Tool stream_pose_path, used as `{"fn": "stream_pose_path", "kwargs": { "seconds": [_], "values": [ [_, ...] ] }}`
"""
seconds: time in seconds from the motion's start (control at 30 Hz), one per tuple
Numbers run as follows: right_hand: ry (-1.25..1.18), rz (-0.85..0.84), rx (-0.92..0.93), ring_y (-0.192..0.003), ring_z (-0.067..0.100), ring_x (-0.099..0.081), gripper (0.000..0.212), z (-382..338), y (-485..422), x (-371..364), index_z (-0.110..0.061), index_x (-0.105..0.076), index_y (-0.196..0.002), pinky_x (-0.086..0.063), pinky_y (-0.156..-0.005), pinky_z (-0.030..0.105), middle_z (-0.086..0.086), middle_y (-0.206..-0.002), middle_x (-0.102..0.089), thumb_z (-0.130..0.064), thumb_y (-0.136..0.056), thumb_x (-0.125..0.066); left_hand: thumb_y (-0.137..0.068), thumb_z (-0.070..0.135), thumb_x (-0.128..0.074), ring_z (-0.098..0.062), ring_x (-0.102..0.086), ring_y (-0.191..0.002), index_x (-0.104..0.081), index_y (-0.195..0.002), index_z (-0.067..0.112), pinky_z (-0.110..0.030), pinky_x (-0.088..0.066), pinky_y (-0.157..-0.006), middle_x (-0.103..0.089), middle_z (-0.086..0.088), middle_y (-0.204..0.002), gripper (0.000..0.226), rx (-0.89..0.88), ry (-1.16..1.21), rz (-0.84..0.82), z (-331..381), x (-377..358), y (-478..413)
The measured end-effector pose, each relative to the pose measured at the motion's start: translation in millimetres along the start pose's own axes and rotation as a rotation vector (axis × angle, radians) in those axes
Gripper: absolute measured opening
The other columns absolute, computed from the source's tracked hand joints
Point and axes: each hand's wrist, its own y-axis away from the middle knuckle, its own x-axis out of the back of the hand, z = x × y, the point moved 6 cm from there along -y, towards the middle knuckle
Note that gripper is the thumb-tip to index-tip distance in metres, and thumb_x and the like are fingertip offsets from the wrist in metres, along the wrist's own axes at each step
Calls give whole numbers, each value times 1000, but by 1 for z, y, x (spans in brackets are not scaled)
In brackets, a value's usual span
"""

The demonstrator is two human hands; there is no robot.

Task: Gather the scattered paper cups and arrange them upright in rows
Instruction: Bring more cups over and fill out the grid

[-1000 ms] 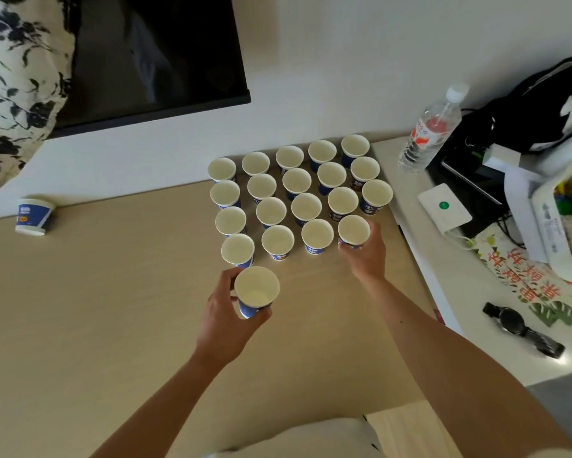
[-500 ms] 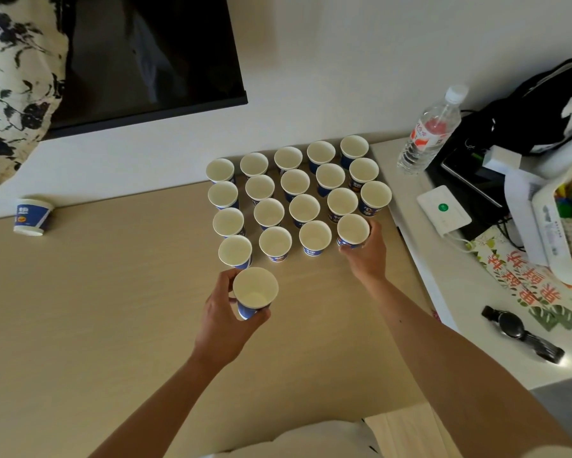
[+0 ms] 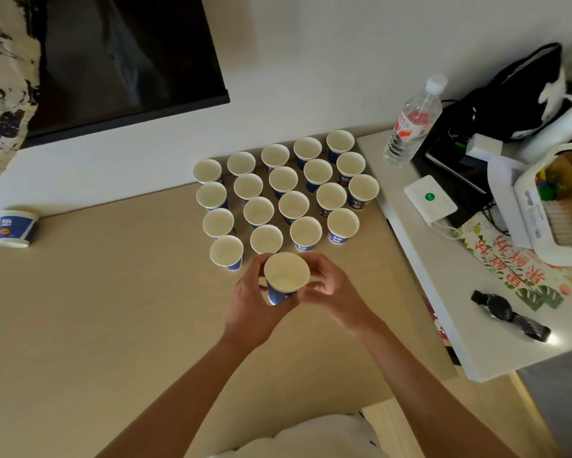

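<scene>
A white-and-blue paper cup [image 3: 286, 274] was upright between both hands, at 6 o'clock from the block of 19 upright paper cups [image 3: 293, 204] on the beige wooden table [image 3: 96, 309]. The left hand [image 3: 253, 305] had its fingers curled round the cup from 9 o'clock, and the right hand [image 3: 332, 292] from 3 o'clock. 1 upside-down paper cup [image 3: 15, 228] sat far off at 9 o'clock.

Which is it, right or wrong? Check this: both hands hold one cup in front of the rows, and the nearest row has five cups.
Wrong on the count: the head view shows four cups in the nearest row, not five. The left hand and right hand do hold one cup in front of the rows.
</scene>
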Motion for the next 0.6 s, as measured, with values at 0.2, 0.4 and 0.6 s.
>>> {"fn": "stream_pose_path", "kwargs": {
  "seconds": [0.2,0.4,0.6],
  "values": [
    [-42,107,56,-111,24,-65,61,-4,11,9,-27,-61,-121,-52,-94,38,1,-117,-70,-21,-66,-86,-68,14,-86,-12,-61,-99,-56,-121,18,-30,-52,-81,-65,7,-110,61,-111,-51,-72,23,-20,-5],
    [68,376,126,-99,12,-67,62,-5,17,58,-39,-60,-115,-55,-84,25,-8,-112,-69,-29,-61,-90,-70,21,-84,-5,-50,-118,-37,-144,22,-21,-47,-92,-53,11,-132,88,-119,-148,-218,23,-32,-11],
    [61,860,-28,-83,-1,-65,60,32,12,124,-28,-57,-118,-61,-83,38,-24,-100,-65,-17,-68,-88,-71,20,-84,-7,-55,-113,-48,-134,21,-27,-51,-88,-57,11,-125,73,-4,-136,-148,2,-19,-8]
  ]
}}
